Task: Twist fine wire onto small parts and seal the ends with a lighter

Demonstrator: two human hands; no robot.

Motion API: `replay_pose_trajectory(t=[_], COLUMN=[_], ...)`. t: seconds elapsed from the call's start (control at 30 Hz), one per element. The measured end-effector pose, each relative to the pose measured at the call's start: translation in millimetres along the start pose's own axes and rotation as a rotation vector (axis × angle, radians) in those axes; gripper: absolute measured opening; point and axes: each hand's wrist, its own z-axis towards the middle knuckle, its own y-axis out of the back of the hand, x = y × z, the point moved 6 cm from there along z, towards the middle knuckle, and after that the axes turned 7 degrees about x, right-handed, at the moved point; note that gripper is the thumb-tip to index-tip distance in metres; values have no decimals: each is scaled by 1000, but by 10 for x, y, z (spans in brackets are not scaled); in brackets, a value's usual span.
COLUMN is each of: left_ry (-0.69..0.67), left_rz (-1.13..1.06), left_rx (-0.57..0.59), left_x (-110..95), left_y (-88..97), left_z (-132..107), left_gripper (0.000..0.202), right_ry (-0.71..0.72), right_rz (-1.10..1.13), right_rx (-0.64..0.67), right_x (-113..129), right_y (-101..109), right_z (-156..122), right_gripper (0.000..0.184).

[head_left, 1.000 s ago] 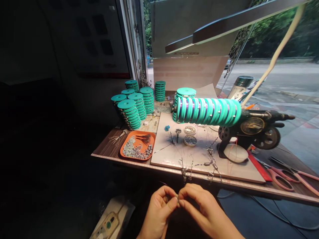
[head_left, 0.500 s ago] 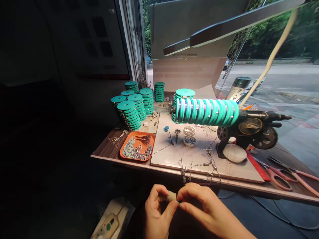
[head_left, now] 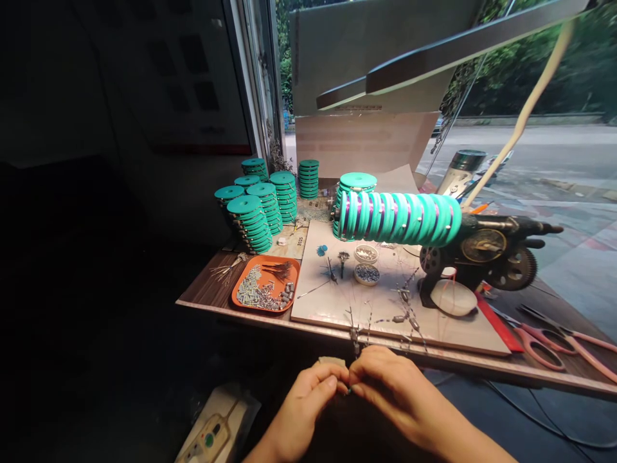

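Observation:
Below the table's front edge, my left hand (head_left: 313, 402) is closed around a small beige piece (head_left: 332, 361); most of it is hidden by the fingers, and its kind is unclear. My right hand (head_left: 385, 386) meets it, thumb and forefinger pinched on something tiny and dark at the left fingertips, too small to name. Just beyond the hands, fishing rigs (head_left: 355, 334) with grey sinkers and thin lines hang over the board's edge. More rigs (head_left: 405, 315) lie to the right on the pale board (head_left: 318, 308).
An orange tray (head_left: 234, 297) of small metal parts stands left. Stacked green spools (head_left: 248, 222) are behind it. A row of green spools (head_left: 400, 218) sits on a black winding machine (head_left: 482, 251). Scissors (head_left: 540, 347) lie right; two round dishes (head_left: 367, 274) hold tiny parts.
My left hand has rotated, its fingers now folded over the beige piece, which shows above them. My right hand has shifted slightly and stays pinched beside it.

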Motion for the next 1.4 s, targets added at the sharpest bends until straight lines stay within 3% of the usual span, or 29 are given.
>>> replay_pose_trajectory(t=[0.1, 0.23, 0.47, 0.6, 0.73, 0.87, 1.07, 1.2, 1.4], left_ry=[37, 80, 197, 187, 173, 185, 179, 153, 94], left_rz=[97, -9, -93, -39, -40, -174, -276, -241, -131], left_rx=[56, 118, 88, 60, 21, -4, -27, -34, -50], left_x=[-64, -77, -12, -32, -25, 81, 93, 57, 53], left_y=[-14, -106, -118, -93, -79, -85, -152, -160, -102], left_z=[34, 54, 28, 26, 10, -17, -59, -69, -81], left_gripper=[31, 31, 34, 36, 30, 23, 24, 27, 25], right_ry=[29, 100, 140, 198, 218, 192, -83, -145, -58], right_rz=[-60, -170, -347, -440, -279, -106, 154, 182, 137], right_rx=[9, 38, 148, 166, 138, 101, 155, 162, 133], right_x=[4, 20, 70, 77, -18, -53, -114, -138, -123], right_y=[38, 36, 10, -13, -46, -25, 23, 24, -2], right_z=[5, 33, 76, 76, 71, 55, 41, 33, 50], right_gripper=[18, 18, 19, 24, 18, 17, 11, 14, 10])
